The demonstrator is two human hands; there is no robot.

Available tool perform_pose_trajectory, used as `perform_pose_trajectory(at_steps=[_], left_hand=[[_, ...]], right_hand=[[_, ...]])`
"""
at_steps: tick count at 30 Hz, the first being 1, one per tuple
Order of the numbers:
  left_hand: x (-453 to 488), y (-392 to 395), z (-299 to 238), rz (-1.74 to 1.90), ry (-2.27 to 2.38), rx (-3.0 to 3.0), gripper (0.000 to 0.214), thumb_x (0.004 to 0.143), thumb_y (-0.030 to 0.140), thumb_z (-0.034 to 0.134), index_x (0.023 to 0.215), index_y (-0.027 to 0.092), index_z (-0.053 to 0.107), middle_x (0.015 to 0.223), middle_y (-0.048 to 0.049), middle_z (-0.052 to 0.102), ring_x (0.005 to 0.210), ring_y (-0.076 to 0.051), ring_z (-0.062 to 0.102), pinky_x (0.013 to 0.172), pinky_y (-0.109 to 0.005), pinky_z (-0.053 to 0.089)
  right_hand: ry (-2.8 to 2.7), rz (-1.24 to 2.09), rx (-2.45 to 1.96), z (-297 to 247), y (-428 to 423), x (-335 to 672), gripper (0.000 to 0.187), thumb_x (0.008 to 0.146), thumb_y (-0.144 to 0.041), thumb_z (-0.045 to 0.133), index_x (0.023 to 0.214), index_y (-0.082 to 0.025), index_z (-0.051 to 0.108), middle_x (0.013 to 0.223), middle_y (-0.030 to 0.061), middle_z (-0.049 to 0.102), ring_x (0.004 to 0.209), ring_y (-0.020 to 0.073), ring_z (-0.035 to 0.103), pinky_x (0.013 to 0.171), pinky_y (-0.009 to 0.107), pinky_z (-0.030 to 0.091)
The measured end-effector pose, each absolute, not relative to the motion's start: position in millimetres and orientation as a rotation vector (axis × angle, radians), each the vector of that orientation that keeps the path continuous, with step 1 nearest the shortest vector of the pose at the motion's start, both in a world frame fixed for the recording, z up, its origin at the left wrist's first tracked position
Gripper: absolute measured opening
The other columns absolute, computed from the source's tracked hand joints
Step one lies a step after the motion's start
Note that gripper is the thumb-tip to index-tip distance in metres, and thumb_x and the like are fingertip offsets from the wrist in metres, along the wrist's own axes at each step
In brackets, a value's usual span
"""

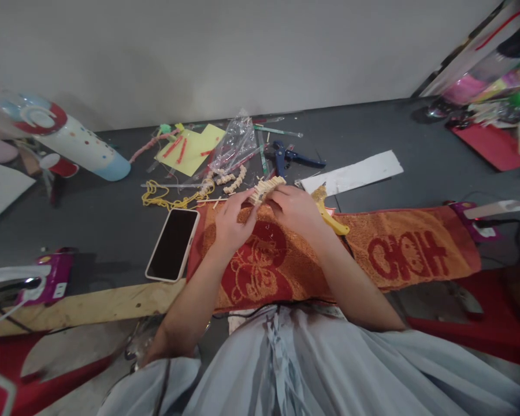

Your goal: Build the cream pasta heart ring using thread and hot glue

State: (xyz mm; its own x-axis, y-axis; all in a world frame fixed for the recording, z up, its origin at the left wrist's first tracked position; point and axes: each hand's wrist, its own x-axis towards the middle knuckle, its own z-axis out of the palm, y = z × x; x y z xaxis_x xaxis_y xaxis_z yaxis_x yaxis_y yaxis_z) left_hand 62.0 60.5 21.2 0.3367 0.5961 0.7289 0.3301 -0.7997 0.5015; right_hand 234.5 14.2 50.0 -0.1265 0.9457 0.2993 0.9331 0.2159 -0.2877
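Note:
Between my hands is a small pale piece built of short wooden sticks point(268, 186), partly covered by my fingers. My left hand point(235, 221) pinches its left end, and my right hand point(298, 211) closes on its right side. Both hands are over an orange and red towel point(398, 245). Just beyond my left hand lie similar curved pale pieces point(236, 180) and a tangle of yellow cord point(160, 197). A yellow-handled glue gun point(335, 222) rests by my right wrist. Behind it is a dark blue plier-like cutting tool point(286, 155).
A phone point(173, 244) lies left of the towel. Farther back are yellow paper point(193, 151), a clear plastic bag point(238, 138) and a white strip point(355, 172). A bottle point(84, 141) stands at left. Purple power strips point(54, 277) with cords sit at the table edge.

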Motion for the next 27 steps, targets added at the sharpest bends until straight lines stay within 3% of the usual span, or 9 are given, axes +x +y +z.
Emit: perform_pose_trajectory(at_steps=[6, 13, 16, 21, 24, 27], left_hand=[[63.5, 60.5, 15.7, 1.449, 0.842, 2.177, 0.029, 0.09, 0.027, 0.062, 0.118, 0.017, 0.061, 0.11, -0.0094, 0.072, 0.097, -0.016, 0.071, 0.083, -0.029, 0.061], [66.5, 65.8, 10.5, 1.457, 0.888, 1.643, 0.039, 0.084, 0.041, 0.071, 0.116, 0.02, 0.062, 0.113, -0.0091, 0.069, 0.098, -0.016, 0.069, 0.087, -0.03, 0.058], [66.0, 71.7, 8.9, 1.428, 0.9, 1.402, 0.044, 0.079, 0.043, 0.076, 0.114, 0.021, 0.063, 0.108, -0.0078, 0.07, 0.1, -0.017, 0.069, 0.087, -0.029, 0.058], [65.1, 79.8, 4.8, 1.339, 0.828, 1.057, 0.044, 0.072, 0.042, 0.081, 0.107, 0.022, 0.062, 0.101, -0.0044, 0.07, 0.098, -0.016, 0.07, 0.082, -0.027, 0.059], [65.7, 79.7, 6.6, 1.318, 0.819, 0.95, 0.044, 0.069, 0.038, 0.083, 0.103, 0.022, 0.062, 0.1, -0.0034, 0.069, 0.096, -0.014, 0.07, 0.081, -0.024, 0.059], [65.6, 78.9, 8.2, 1.311, 0.799, 0.938, 0.042, 0.069, 0.036, 0.083, 0.103, 0.022, 0.062, 0.1, -0.0029, 0.069, 0.098, -0.014, 0.07, 0.08, -0.023, 0.059]], right_hand=[[-2.031, -0.035, -1.674, 45.0, 11.5, 233.1, 0.021, 0.091, -0.014, 0.044, 0.087, -0.014, 0.064, 0.087, 0.0127, 0.067, 0.08, 0.0214, 0.059, 0.071, 0.032, 0.043], [-1.729, 0.025, -1.647, 50.0, 1.9, 256.2, 0.015, 0.09, -0.019, 0.045, 0.082, -0.021, 0.058, 0.08, 0.0058, 0.064, 0.071, 0.0175, 0.055, 0.068, 0.032, 0.042], [-1.429, 0.126, -1.606, 52.4, -0.3, 270.5, 0.012, 0.089, -0.027, 0.051, 0.08, -0.023, 0.057, 0.075, 0.0032, 0.063, 0.067, 0.016, 0.056, 0.065, 0.031, 0.044], [-1.081, 0.358, -1.494, 51.6, 1.3, 283.7, 0.022, 0.09, -0.038, 0.051, 0.073, -0.024, 0.053, 0.062, -0.0018, 0.055, 0.055, 0.0117, 0.052, 0.056, 0.027, 0.042], [-1.154, 0.421, -1.582, 48.0, 4.3, 279.8, 0.022, 0.088, -0.034, 0.054, 0.069, -0.022, 0.056, 0.061, -0.002, 0.057, 0.056, 0.0113, 0.052, 0.056, 0.027, 0.041], [-1.181, 0.52, -1.638, 43.0, 7.7, 266.6, 0.01, 0.078, -0.028, 0.064, 0.071, -0.021, 0.064, 0.066, -0.0007, 0.064, 0.06, 0.0127, 0.057, 0.061, 0.029, 0.045]])
